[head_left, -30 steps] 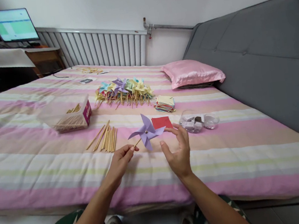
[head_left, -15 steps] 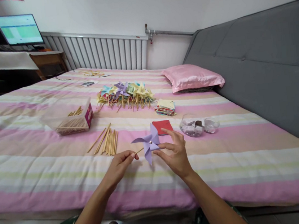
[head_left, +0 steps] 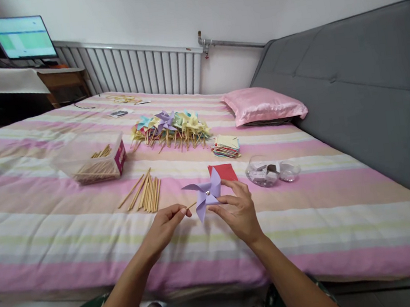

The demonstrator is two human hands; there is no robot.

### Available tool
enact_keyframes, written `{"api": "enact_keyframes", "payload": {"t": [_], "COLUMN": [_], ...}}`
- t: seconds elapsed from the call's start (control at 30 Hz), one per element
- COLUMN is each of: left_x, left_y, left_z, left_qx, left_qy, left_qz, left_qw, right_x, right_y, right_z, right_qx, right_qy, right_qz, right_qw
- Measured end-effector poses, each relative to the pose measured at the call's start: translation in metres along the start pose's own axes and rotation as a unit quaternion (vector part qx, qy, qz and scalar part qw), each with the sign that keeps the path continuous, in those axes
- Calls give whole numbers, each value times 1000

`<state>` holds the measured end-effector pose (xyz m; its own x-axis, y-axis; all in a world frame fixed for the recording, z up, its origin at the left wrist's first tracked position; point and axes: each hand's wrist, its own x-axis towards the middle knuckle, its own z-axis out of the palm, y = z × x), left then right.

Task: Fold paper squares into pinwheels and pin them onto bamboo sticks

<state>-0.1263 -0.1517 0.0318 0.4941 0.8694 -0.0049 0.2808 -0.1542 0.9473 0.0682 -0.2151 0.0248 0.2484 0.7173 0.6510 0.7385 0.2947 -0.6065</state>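
Note:
A purple paper pinwheel point(head_left: 206, 196) on a thin wooden stick hovers over the striped bed point(head_left: 48, 212). My left hand point(head_left: 166, 224) pinches the stick's lower end. My right hand point(head_left: 237, 210) grips the pinwheel's paper blades with thumb and fingers. A red paper square point(head_left: 225, 171) lies on the bed just behind the pinwheel. Loose wooden sticks point(head_left: 146, 191) lie to the left of my hands.
A clear box of sticks point(head_left: 96, 163) stands at the left. A heap of finished pinwheels point(head_left: 169, 125) and a stack of coloured paper squares point(head_left: 225, 146) lie farther back. A clear container of small pieces point(head_left: 269, 171) sits right. Pink pillow point(head_left: 264, 107), grey headboard point(head_left: 368, 78).
My right hand went from open beside the pinwheel to gripping its blades. The pinwheel has turned and dropped slightly closer to me.

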Motion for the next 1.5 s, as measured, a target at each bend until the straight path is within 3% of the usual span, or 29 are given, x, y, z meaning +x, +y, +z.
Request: {"api": "enact_keyframes", "payload": {"t": [0.2, 0.3, 0.43, 0.6, 0.83, 1.03, 1.13, 1.5], "left_x": [5, 7, 7, 6, 6, 4, 3, 3], "left_y": [-4, -7, -6, -2, -2, 6, 8, -2], "left_z": [-5, -5, -4, -2, -2, 0, 1, 6], "left_qx": [79, 127, 154, 151, 120, 71, 50, -139], "left_qy": [12, -2, -36, -73, -80, -36, -17, -42], "left_qz": [40, 40, 40, 28, 15, -7, -29, -41], "left_qw": [996, 991, 987, 985, 989, 997, 998, 989], "right_x": [7, 12, 14, 11, 12, 12, 11, 7], "right_y": [2, 7, 19, 27, 23, 22, 22, 13], "right_z": [-15, -21, -19, -11, -12, -13, -13, -9], "right_qx": [33, 47, 127, 286, 319, 316, 315, 331], "right_qy": [82, 88, 48, 15, 17, 36, 15, -27], "right_qz": [12, 24, 125, 242, 288, 317, 329, 353], "right_qw": [996, 995, 983, 927, 903, 894, 890, 875]}}
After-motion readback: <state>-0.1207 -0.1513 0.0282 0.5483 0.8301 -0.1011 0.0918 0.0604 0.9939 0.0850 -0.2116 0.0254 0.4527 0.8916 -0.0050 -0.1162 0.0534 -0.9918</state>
